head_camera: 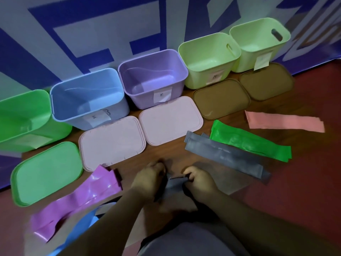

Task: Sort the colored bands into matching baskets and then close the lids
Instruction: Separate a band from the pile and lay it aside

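Nearest the lens, two bare forearms over a grey-clad lap, reaching forward. Left hand (pixel 149 174) and right hand (pixel 198 179) side by side, knuckles up, fingers curled under. Between them a dark grey band (pixel 174 183), its top edge pinched in each grip, the rest hanging in shadow between the wrists.

Off to the left, a purple band (pixel 77 202), crumpled and lying diagonally, far end just beside the near pale pink lid (pixel 112 143). Beside it, partly hidden under the left forearm, a blue band (pixel 81 230).

Off to the right, flat grey bands (pixel 227 159) stacked in a diagonal strip, with a green band (pixel 249 143) just behind and overlapping their far edge. Farther right and apart from these, a pink band (pixel 284 121).

Along the blue-and-white wall, a row of uncovered baskets: green basket (pixel 24 119), blue basket (pixel 73 121), purple basket (pixel 140 97), then two light green baskets (pixel 203 78) (pixel 258 58), with paper labels on the fronts.

Flat in front of the row: a green lid (pixel 46 172), the near pale pink lid, a second pale pink lid (pixel 171 119) and two brown lids (pixel 221 100) (pixel 265 84).
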A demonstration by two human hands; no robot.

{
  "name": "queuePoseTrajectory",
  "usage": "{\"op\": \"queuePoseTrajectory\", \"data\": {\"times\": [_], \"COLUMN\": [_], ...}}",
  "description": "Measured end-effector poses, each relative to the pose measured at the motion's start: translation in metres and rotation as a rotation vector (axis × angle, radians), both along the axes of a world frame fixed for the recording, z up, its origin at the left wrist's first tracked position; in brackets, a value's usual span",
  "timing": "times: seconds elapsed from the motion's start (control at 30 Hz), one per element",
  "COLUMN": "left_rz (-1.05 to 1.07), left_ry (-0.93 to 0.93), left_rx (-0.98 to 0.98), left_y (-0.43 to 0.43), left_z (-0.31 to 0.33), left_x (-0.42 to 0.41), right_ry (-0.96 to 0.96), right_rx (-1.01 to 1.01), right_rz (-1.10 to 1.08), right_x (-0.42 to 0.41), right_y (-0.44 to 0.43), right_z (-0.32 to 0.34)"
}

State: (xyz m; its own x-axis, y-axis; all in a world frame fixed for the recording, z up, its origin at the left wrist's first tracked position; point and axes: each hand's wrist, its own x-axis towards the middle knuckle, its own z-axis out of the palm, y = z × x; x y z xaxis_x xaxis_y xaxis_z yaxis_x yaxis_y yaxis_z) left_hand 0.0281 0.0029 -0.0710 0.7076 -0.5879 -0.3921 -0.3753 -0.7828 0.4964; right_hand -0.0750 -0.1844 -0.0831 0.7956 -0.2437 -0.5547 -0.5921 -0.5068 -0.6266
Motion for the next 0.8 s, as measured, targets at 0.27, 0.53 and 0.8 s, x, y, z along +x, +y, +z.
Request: {"op": "queuePoseTrajectory", "data": {"times": [0.27,0.53,0.8], "left_rz": [0.529,0.552,0.455], "left_ry": [0.236,0.305,0.209], "left_rx": [-0.418,-0.505,-0.353], "left_y": [0.001,-0.080,-0.152], "left_z": [0.013,0.018,-0.004], "left_x": [0.010,0.027,0.041], "right_ry": [-0.089,-0.153,-0.062], "right_rx": [-0.094,-0.193,-0.214], "right_rz": [-0.144,-0.408,-0.533], "right_x": [-0.010,-0.036,-0.058], "right_y": [-0.069,-0.157,-0.215], "right_z": [0.022,0.034,0.024]}}
